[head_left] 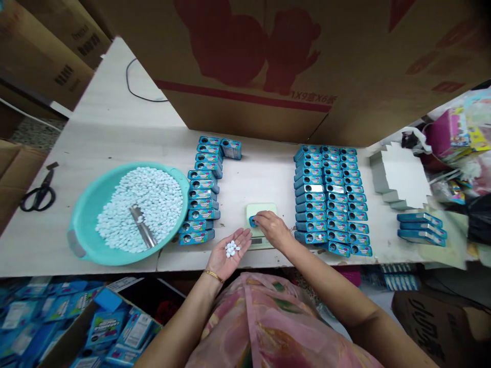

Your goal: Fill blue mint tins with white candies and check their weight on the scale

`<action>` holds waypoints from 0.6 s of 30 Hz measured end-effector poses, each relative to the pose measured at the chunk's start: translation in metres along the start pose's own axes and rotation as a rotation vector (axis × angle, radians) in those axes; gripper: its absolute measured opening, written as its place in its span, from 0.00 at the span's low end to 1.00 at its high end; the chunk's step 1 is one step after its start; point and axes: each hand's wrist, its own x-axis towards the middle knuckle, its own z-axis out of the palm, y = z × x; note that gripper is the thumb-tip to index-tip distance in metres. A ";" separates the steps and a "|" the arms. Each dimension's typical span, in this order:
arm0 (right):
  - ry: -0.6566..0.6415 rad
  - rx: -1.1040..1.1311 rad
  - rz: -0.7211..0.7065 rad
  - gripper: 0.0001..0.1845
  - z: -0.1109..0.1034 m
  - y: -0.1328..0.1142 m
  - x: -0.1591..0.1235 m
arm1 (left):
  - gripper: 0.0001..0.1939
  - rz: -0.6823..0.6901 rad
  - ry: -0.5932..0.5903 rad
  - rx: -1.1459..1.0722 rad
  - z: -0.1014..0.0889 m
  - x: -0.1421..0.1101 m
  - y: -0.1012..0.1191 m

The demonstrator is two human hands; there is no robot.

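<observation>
My left hand lies palm up just in front of the scale, with several small white candies cupped in it. My right hand is above the pale green kitchen scale, its fingertips pinched together at a small blue tin. That tin is on the scale's plate, mostly covered by the fingers. Whether the fingertips grip the tin or a candy is hidden. To the left stands a turquoise basin full of the same candies, with a metal scoop resting in them.
Rows of blue tins stand left and right of the scale. A large cardboard box rises behind. White cut card and a few flat-lying tins are at right. Scissors lie far left. Boxed tins sit below.
</observation>
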 end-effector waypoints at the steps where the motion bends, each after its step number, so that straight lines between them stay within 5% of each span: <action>1: 0.041 0.053 0.010 0.12 0.001 -0.001 -0.001 | 0.13 0.006 0.007 -0.002 -0.003 -0.001 0.000; 6: 0.140 0.240 0.026 0.13 0.003 -0.019 -0.014 | 0.13 -0.017 0.008 -0.005 -0.014 -0.004 -0.004; 13: -0.223 -0.109 -0.154 0.14 0.044 -0.071 -0.036 | 0.16 -0.118 0.038 -0.013 -0.029 -0.012 -0.013; 18: -0.384 -0.218 -0.241 0.10 0.065 -0.081 -0.040 | 0.21 -0.134 0.010 -0.006 -0.048 -0.023 -0.019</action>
